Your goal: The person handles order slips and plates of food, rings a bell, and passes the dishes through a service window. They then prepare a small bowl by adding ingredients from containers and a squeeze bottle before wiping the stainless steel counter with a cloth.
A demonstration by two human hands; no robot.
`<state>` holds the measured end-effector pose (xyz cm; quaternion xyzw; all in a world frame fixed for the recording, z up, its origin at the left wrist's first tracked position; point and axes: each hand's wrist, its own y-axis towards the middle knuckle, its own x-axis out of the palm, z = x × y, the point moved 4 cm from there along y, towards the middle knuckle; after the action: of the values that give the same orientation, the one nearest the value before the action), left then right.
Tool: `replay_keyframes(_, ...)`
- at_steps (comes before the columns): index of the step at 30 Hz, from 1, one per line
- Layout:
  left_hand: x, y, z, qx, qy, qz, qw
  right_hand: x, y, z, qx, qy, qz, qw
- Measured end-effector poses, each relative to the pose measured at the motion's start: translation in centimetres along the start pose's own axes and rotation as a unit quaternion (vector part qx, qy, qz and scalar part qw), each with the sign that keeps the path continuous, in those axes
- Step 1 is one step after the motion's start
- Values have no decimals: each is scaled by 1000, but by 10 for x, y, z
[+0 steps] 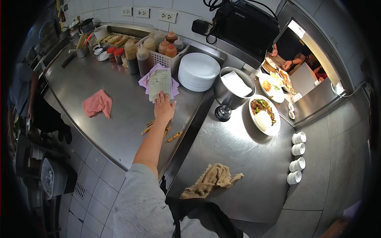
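My left hand (163, 108) reaches forward with its fingers stretched out, lying on the lower edge of a printed order slip (160, 81). Under that slip are several purple paper slips (145, 82), fanned out. Wooden clothespins (174, 136) are scattered on the steel counter by my left forearm. My right hand (336, 227) is dim and partly cut off at the lower right edge. A piece of purple paper (351, 209) shows at its fingers, which seem closed on it.
Squeeze bottles stand in a white basket (174, 59) beside stacked plates (198, 71). A pink cloth (97, 104) and burlap rag (214, 179) lie on steel. A bell (223, 113), steel pot (222, 95), plated food (263, 119) and stacked cups (298, 149) are right. A person (291, 47) stands beyond the window.
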<state>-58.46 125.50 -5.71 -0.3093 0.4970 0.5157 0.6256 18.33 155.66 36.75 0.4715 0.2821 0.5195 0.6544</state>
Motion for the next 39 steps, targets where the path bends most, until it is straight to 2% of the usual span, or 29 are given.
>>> replay_keyframes(12,0,-1,2,15,-8,23,1000,-13,5,-8,-34,-42,-3,999)
replay_keyframes(39,1,-2,3,18,1,32,999,-7,-1,-2,-46,-43,10,998)
